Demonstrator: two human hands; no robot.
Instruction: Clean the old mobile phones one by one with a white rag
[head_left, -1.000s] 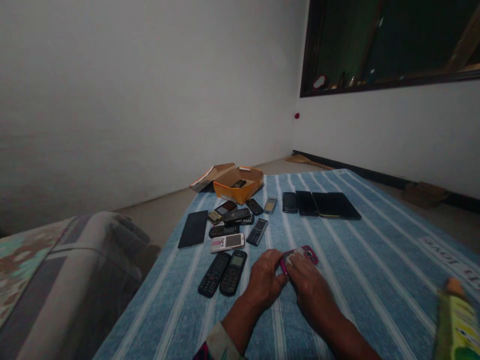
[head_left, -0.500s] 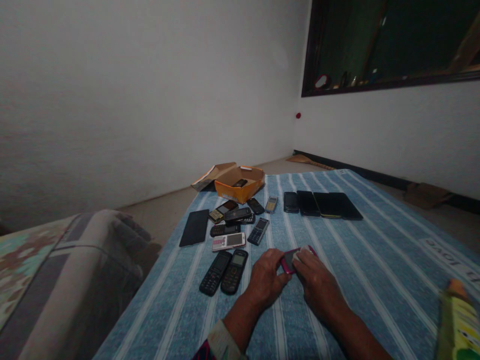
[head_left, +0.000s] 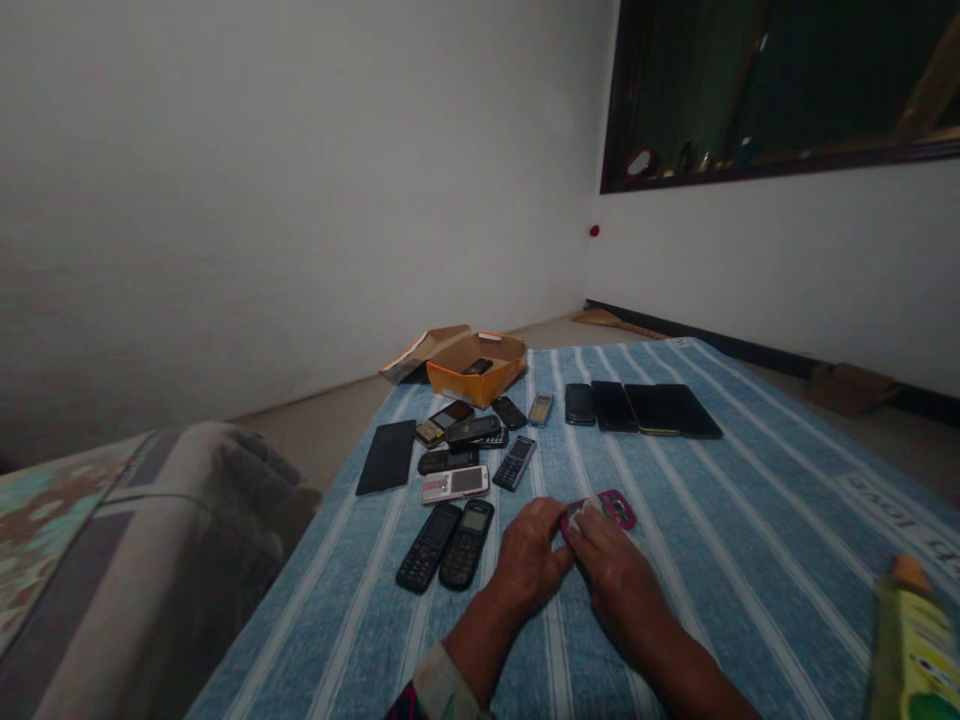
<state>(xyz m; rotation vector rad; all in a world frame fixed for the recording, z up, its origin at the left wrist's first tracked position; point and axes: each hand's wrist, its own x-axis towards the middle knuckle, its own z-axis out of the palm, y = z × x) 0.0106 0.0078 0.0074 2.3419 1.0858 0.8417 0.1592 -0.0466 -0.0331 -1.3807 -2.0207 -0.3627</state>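
Note:
A pink mobile phone point(head_left: 618, 508) lies on the striped blue cloth, its keypad end showing to the right. My left hand point(head_left: 529, 556) is closed on the phone's left end, thumb and fingers at its edges. Pressed to the phone's face, my right hand point(head_left: 604, 556) pinches a small white wipe point(head_left: 585, 512), which hides part of the screen. Left of my hands, a black keypad phone point(head_left: 466, 545) and another dark phone point(head_left: 428, 548) lie side by side. Just beyond them are a white phone point(head_left: 455, 484) and a grey keypad phone point(head_left: 515, 463).
Several more phones lie before an open orange box point(head_left: 480, 378) holding a phone. A black tablet-like slab point(head_left: 385, 457) is at the left edge. Dark smartphones point(head_left: 616, 407) form a row at the back right. A yellow-green packet point(head_left: 916, 640) sits at the right.
My right hand has slid the wipe leftward along the pink phone, uncovering its keypad end. My left hand stays on the phone's left end.

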